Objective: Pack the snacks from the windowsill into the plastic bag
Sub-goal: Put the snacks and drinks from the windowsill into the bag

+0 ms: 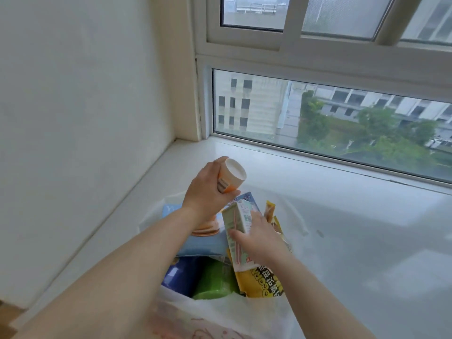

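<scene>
Hands grip snacks above bag [220, 311]: left [208, 192] cup [232, 174], right [259, 238] carton [238, 223]; windowsill [354, 228] rightward bare

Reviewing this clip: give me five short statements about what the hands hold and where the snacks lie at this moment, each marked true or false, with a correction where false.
1. The left hand grips an orange and white cup. True.
2. The right hand is idle and holds nothing. False: it holds a pale green drink carton.
3. A yellow snack packet lies below the carton. True.
4. The cup stands on the windowsill. False: it is lifted, tilted, in the left hand.
5. A green packet lies beside a dark blue one, near the plastic bag. True.
</scene>
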`<state>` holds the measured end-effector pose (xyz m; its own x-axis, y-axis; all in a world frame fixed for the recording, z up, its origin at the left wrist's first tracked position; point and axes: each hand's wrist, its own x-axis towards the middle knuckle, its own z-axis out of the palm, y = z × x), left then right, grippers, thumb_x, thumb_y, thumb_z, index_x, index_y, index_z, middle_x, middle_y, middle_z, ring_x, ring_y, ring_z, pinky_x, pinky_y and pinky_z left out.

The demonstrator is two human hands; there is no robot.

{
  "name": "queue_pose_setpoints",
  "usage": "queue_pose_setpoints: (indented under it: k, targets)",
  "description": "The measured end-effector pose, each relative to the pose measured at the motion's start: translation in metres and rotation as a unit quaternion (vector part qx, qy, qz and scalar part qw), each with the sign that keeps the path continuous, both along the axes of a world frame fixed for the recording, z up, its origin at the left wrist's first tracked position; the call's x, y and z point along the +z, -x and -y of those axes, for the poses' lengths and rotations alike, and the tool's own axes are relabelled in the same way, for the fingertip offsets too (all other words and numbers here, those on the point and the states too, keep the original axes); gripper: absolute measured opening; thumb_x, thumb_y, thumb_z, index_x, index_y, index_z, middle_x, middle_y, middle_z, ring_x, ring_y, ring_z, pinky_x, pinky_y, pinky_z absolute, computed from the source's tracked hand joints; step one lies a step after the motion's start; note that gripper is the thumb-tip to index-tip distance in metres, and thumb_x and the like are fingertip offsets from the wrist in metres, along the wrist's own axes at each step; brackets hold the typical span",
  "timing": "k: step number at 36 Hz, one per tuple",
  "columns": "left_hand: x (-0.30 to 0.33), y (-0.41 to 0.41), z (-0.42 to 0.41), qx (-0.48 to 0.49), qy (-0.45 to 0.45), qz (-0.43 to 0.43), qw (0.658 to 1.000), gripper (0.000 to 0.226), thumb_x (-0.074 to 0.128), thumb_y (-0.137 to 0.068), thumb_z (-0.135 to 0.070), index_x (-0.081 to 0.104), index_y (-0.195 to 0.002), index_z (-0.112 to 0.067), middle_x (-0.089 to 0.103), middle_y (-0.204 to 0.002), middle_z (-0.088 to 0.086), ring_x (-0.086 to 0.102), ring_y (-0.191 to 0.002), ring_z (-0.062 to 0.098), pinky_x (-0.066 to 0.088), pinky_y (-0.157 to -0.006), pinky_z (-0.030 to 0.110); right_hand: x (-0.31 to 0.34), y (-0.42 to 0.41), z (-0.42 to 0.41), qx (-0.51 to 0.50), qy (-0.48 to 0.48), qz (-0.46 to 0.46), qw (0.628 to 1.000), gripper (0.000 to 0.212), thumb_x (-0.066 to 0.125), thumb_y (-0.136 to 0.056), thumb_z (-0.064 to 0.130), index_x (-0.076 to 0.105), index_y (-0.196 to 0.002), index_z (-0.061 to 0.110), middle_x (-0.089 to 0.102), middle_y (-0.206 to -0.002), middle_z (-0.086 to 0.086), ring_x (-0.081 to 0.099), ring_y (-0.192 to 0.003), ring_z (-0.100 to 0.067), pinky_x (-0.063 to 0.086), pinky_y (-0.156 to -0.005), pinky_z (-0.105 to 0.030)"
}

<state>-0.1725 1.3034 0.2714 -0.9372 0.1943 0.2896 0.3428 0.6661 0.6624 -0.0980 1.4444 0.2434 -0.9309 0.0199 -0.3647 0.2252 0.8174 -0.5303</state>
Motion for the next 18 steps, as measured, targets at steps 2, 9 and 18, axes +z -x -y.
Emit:
queue_pose_setpoints:
  k: [2,9,18]
  targets:
    - [0.005,0.007,-0.007,-0.005,0.029,-0.019,0.999,0.076,0.078,-0.072,-0.034,0.039,-0.137,-0.026,0.053,-0.125,-0.002,0.052,-0.11,0.021,0.045,-0.091,0.037,0.0,0.004,-0.004,0.001,0.007,0.003,1.0,0.082,0.042,-0.088,0.058,0.012,-0.151,0.017,0.02,-0.156,-0.002,0.025,-0.14,-0.022,0.031,-0.11,-0.04]
    - [0.014,0.022,-0.038,-0.043,0.184,0.094,0.977,0.067,0.069,-0.073,-0.037,0.038,-0.132,-0.038,0.054,-0.122,-0.006,0.05,-0.113,0.021,0.04,-0.094,0.04,0.008,0.014,-0.007,0.083,-0.076,-0.011,0.994,0.093,0.025,-0.082,0.076,0.015,-0.151,0.015,0.011,-0.159,-0.005,0.004,-0.147,-0.021,0.005,-0.118,-0.048]
    - [-0.011,0.018,-0.063,-0.01,0.351,0.015,0.936,0.068,0.058,-0.078,-0.036,0.028,-0.139,-0.035,0.045,-0.134,-0.004,0.043,-0.122,0.024,0.029,-0.101,0.043,-0.02,0.033,-0.085,-0.243,-0.051,-0.133,0.96,0.029,0.044,-0.093,0.026,0.063,-0.111,0.012,0.059,-0.119,-0.007,0.052,-0.109,-0.025,0.042,-0.089,-0.037]
